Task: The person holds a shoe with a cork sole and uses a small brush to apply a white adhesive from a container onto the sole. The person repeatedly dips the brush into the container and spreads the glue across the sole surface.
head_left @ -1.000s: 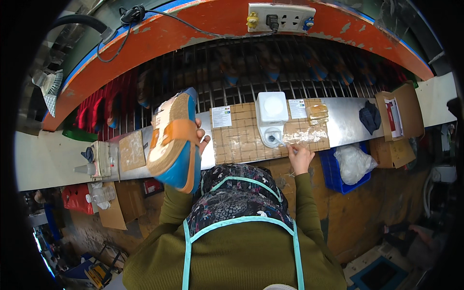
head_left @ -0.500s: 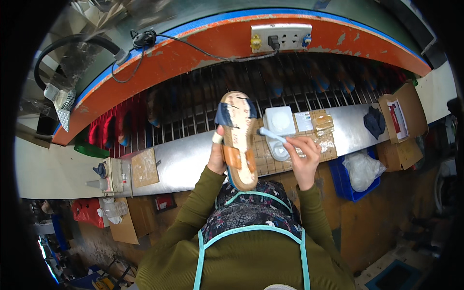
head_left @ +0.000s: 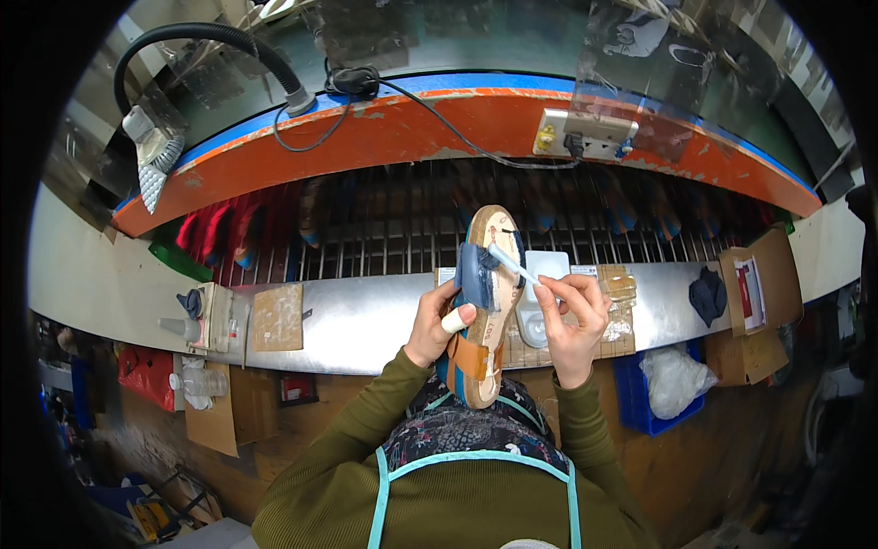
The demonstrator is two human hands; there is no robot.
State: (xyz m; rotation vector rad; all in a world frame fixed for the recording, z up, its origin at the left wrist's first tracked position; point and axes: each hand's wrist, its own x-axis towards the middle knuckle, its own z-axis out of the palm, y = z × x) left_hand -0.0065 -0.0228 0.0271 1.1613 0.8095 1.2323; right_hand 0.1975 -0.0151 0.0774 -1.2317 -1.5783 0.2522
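Note:
My left hand (head_left: pixel 435 328) grips an open sandal (head_left: pixel 495 316) by its left side, insole turned up toward me. Its thumb, wrapped in a white cover, presses near the straps. The sandal has a dark blue strap (head_left: pixel 474 274) toward the far end and a tan-orange strap (head_left: pixel 469 358) nearer me. Between thumb and fingers, my right hand (head_left: pixel 576 316) pinches a slim pale-blue brush (head_left: pixel 518 266). The brush's tip is at the inner edge of the blue strap, over the insole; whether it touches is hard to tell. Partly behind the sandal and right hand sits a white plastic container (head_left: pixel 546 263).
Cardboard (head_left: pixel 617 347) lies under the container on the metal bench (head_left: pixel 343 311). A tan board (head_left: pixel 278 317) lies left, a dark cloth (head_left: pixel 708 296) right. Beyond runs a barred rack (head_left: pixel 384 242) below an orange panel (head_left: pixel 430 119). A blue bin (head_left: pixel 631 384) stands lower right.
The brush has gone from beside the sandal, near the white container, to the blue strap. My left hand has turned the sandal, its thumb now farther across. The whole view has shifted.

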